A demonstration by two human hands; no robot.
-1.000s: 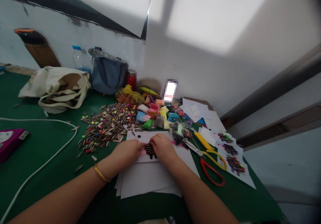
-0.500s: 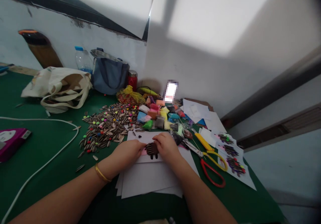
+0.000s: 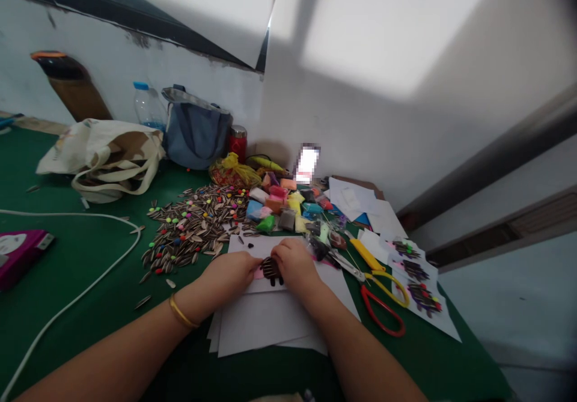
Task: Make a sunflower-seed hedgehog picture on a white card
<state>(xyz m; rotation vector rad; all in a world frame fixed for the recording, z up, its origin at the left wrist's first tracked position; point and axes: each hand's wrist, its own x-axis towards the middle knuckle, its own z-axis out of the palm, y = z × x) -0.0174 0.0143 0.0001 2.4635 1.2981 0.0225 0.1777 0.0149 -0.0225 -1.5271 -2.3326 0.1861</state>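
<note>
A small clay hedgehog (image 3: 272, 271) lies on a white sheet of paper (image 3: 270, 315), with a dark brown body, short dark legs and a pink part at its left. Striped sunflower seeds stick out of its back. My left hand (image 3: 234, 274) is closed, its fingertips against the pink part. My right hand (image 3: 296, 271) is pinched at the hedgehog's upper right edge; anything between those fingertips is too small to make out. Behind my left hand spreads a pile of sunflower seeds (image 3: 198, 228) mixed with small coloured balls.
Coloured clay packets (image 3: 287, 217) lie behind my hands. To the right are scissors (image 3: 383, 315), a yellow cutter (image 3: 367, 254) and sheets with seed-covered figures (image 3: 421, 294). A cable (image 3: 97, 276), cloth bag (image 3: 119, 155), blue bag (image 3: 198, 131) and bottle (image 3: 148, 107) are left.
My right hand has shifted slightly left over the hedgehog, with its fingers bent in closer. My left hand stays in nearly the same place.
</note>
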